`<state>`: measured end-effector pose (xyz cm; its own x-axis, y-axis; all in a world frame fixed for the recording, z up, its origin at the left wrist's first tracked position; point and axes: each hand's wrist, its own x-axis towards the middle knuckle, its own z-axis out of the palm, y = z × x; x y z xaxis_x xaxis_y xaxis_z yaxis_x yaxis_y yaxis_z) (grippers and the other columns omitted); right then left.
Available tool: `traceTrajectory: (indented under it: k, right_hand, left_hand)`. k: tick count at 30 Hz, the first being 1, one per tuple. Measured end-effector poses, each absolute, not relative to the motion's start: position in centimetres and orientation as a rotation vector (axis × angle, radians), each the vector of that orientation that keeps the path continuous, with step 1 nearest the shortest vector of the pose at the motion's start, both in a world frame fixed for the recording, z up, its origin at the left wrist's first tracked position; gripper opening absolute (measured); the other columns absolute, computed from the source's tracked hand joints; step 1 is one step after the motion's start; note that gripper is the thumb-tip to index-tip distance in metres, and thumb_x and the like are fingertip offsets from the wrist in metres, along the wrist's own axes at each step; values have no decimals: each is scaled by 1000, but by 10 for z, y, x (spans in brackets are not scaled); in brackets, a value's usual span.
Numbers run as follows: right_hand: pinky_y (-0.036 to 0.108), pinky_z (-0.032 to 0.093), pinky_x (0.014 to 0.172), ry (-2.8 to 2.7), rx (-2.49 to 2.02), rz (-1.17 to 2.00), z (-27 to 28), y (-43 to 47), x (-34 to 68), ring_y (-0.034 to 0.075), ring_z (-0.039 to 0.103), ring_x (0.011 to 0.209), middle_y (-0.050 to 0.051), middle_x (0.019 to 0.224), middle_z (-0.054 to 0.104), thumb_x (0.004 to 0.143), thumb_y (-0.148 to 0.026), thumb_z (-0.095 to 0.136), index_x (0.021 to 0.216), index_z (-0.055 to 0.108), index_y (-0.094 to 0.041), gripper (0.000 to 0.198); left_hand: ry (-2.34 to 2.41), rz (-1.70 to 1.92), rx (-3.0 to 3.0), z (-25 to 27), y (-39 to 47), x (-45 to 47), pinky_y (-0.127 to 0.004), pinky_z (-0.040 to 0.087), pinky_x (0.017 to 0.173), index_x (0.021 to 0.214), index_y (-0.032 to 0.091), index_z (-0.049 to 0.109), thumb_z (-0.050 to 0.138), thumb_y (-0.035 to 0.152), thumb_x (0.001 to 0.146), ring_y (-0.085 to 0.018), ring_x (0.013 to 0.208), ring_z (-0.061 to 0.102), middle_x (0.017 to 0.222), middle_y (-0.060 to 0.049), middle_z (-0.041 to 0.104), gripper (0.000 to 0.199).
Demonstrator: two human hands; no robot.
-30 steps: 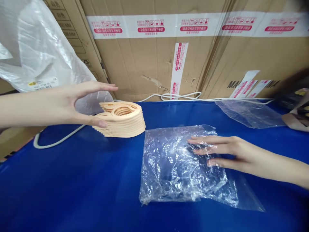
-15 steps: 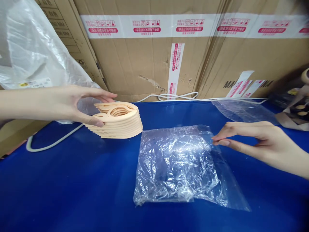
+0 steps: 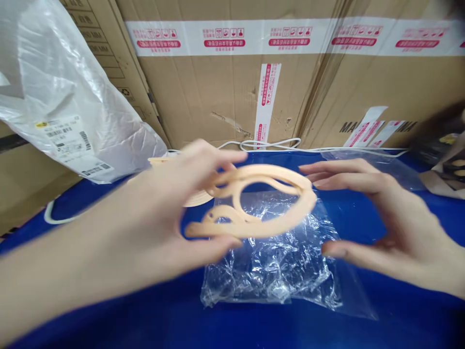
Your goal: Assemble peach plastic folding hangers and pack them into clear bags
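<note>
My left hand (image 3: pixel 169 201) grips a beige plastic folding hanger (image 3: pixel 283 226) by its left end, thumb below and fingers above. The hanger is folded and held over a clear plastic bag (image 3: pixel 269 271) that lies crinkled on the blue table. At the hanger's right end my right hand (image 3: pixel 395 228) is open, thumb and fingers spread apart around its tip; whether the fingertips touch it I cannot tell. Behind my left hand sits a stack of the same beige hangers (image 3: pixel 198 198), mostly hidden by that hand.
Tall cardboard boxes (image 3: pixel 203 97) with printed tape stand along the back of the blue table (image 3: pixel 145 310). A white cable (image 3: pixel 269 144) runs at their foot. A labelled white plastic bag (image 3: pixel 72 106) is at left. Another clear bag (image 3: pixel 378 167) and a dark blurred item (image 3: pixel 439 140) lie at right.
My left hand has moved right from the stack with one hanger in it. My right hand has let go of the clear bag's edge and spread its fingers.
</note>
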<state>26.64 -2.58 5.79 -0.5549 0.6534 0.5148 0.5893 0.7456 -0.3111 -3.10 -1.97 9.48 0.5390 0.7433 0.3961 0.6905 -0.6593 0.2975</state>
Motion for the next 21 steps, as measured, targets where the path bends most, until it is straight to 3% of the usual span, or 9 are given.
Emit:
traceTrajectory:
  k: [3,10,13,17,21]
  right_hand:
    - [45,46,103,-2402,-925,232,52,-31,259,33,41,135,8,144,44,74,-50,75,135,35,-33,75]
    - [38,51,96,-2445,-906,262,42,-30,255,27,53,123,7,136,55,79,-43,73,132,40,-30,64]
    - [34,55,89,-2428,-964,327,41,-29,256,24,60,114,6,129,59,76,-45,74,131,43,-28,65]
    - [29,57,87,-2293,-1092,367,52,-19,277,22,65,104,3,120,63,70,-49,78,124,48,-29,65]
    - [29,54,93,-2168,-1258,293,69,-3,319,25,63,112,5,120,65,69,-55,76,121,51,-30,63]
  left_hand:
    - [1024,655,2718,68,-28,-3,-31,54,88,137,23,42,72,37,76,-21,109,59,127,-4,56,69]
    - [927,779,2578,35,-24,12,-31,53,94,139,22,33,70,32,80,-20,114,56,129,-6,52,71]
    - [953,757,2550,28,-24,10,-35,49,102,142,23,29,71,43,80,-22,123,51,136,-8,49,78]
    - [1031,600,2569,20,-24,2,-47,37,114,151,23,12,67,61,78,-29,141,32,156,-12,27,99]
    - [1052,386,2585,16,-18,-7,-54,27,117,153,23,10,55,67,84,-31,147,18,161,-12,15,94]
